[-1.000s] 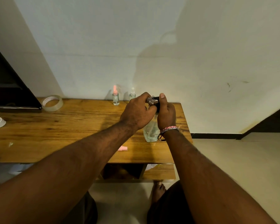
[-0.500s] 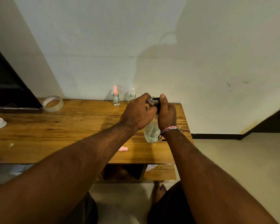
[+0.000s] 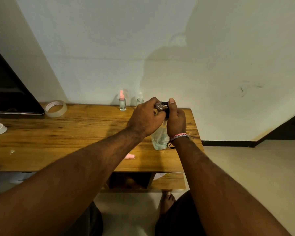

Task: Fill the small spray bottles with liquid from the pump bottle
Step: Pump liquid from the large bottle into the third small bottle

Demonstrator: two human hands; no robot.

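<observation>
The left hand (image 3: 146, 117) pinched a small spray bottle (image 3: 158, 106), tilted, against the black pump nozzle; the right hand (image 3: 175, 120) gripped the upright pump bottle (image 3: 159, 139) directly beneath, thumb on top.

A: Dim, warm yellowish light. Wall (image 3: 160, 40) reads grey-green, brighter upper right of the frame.
B: Shadows?
A: Big soft one on the wall at center, above the hands; darker patch on the table (image 3: 58, 142) under the left forearm (image 3: 75, 176). Light seems to come from behind the camera.
B: Glare, blur?
A: No glare. Center fairly sharp, bottom foreground soft and underexposed. Wide-angle bend at the edges; left corner lines lean hard.
</observation>
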